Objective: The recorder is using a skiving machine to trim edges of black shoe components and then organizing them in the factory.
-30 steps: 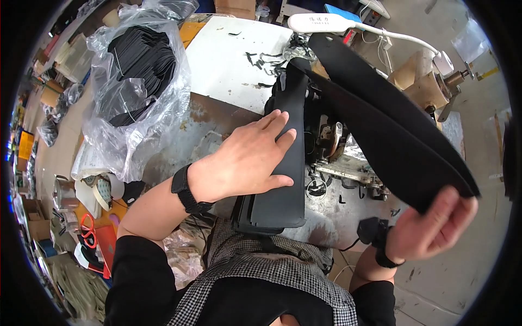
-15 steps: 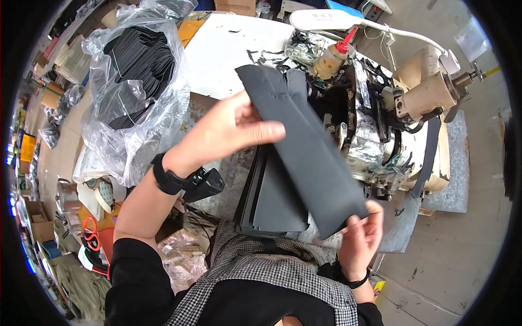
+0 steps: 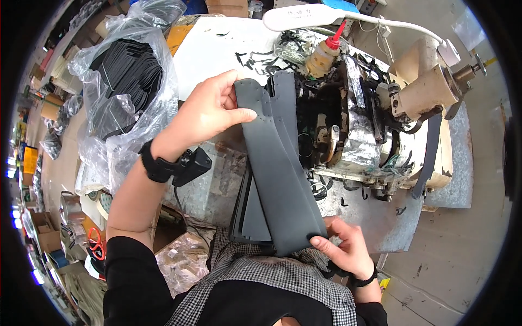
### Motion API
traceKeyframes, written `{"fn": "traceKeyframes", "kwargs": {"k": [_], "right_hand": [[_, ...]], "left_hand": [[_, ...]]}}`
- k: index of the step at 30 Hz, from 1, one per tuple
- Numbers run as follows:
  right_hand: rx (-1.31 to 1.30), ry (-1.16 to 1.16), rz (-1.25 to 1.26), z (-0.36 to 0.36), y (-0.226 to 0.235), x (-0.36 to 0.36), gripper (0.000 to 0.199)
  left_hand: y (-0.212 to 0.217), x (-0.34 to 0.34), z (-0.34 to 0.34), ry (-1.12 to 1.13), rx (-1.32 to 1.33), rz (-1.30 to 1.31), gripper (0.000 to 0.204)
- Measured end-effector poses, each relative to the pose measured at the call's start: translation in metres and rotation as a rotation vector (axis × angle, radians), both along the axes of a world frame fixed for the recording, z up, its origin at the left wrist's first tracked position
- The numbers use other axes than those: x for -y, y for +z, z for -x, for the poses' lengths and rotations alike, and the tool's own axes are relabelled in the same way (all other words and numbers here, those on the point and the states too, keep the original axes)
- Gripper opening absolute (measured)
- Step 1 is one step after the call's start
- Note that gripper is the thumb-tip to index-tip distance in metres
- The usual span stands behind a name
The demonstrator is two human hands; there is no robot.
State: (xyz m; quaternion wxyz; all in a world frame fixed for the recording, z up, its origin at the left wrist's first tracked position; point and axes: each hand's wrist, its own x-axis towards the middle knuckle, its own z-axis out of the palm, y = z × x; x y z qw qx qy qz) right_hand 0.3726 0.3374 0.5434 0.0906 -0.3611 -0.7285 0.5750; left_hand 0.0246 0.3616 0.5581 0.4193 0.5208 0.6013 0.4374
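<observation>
My left hand (image 3: 209,111) pinches the far end of a long dark grey leather strip (image 3: 274,168), thumb on top by its row of punched holes. My right hand (image 3: 345,247) grips the strip's near end at my lap. A second matching strip lies right beside it, and a stack of similar dark pieces (image 3: 247,209) rests underneath on the table edge. The strips stretch from my lap toward the sewing machine (image 3: 375,125).
A clear plastic bag (image 3: 128,92) full of black cut pieces sits at the left. A white table top (image 3: 217,49) with black scraps lies beyond. An oil bottle (image 3: 323,54) with a red tip and a white lamp arm (image 3: 326,16) stand above the machine. Boxes and clutter line the floor at left.
The strip was swung wide to the right a second ago; both hands have brought it in over the stack and now hold it stretched end to end.
</observation>
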Motion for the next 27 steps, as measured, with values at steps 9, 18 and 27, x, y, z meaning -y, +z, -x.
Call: {"fn": "traceKeyframes", "kwargs": {"k": [9,18,27], "right_hand": [[-0.220,-0.330,-1.131,0.005,0.012,-0.052,0.059],[-0.410,-0.083,-0.985,-0.016,0.022,-0.060,0.028],[-0.515,-0.095,-0.682,-0.012,0.019,-0.047,0.018]], "left_hand": [[0.056,-0.028,-0.059,-0.448,0.320,0.052,0.049],[0.039,-0.050,-0.094,-0.549,0.251,0.165,0.023],[0.043,0.007,-0.078,-0.391,0.142,0.155,0.022]]}}
